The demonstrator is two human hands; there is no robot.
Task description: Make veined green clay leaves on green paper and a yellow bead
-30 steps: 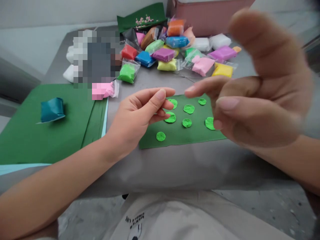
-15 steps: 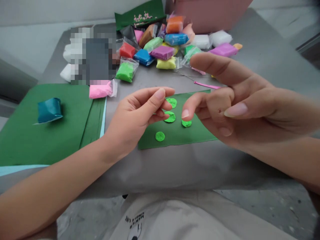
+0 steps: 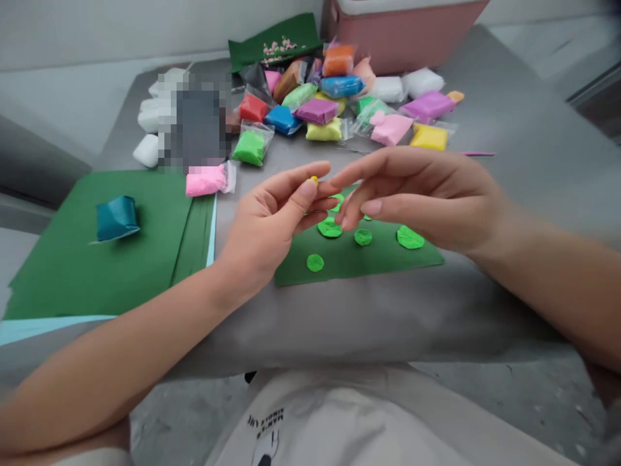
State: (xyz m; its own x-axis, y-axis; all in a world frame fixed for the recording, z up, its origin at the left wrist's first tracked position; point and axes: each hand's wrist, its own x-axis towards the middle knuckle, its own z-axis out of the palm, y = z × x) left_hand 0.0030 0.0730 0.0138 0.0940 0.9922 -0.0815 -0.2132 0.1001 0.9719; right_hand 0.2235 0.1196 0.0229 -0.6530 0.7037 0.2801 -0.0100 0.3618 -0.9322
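Observation:
Between thumb and forefinger, my left hand (image 3: 276, 220) pinches a small yellow piece of clay (image 3: 314, 180). My right hand (image 3: 422, 197) is open beside it, thumb apart from the fingers, with fingertips close to the left fingers; whether they touch I cannot tell. Below both hands lies a dark green sheet (image 3: 388, 259). Flat bright green clay discs sit on it, among them a large one (image 3: 410, 237) at the right, a small one (image 3: 363, 237) in the middle and another (image 3: 315, 263) near the front edge. My hands partly hide the discs at the back.
Several bagged clay packs lie across the back, including a yellow pack (image 3: 429, 136), a pink pack (image 3: 392, 128) and a green pack (image 3: 250, 147). A pink bin (image 3: 407, 39) stands behind them. At left, a teal packet (image 3: 117, 218) rests on green sheets (image 3: 97, 278).
My right hand has moved lower, its fingers straightened and closer to my left hand. The yellow clay now shows in my left pinch. The view has shifted slightly.

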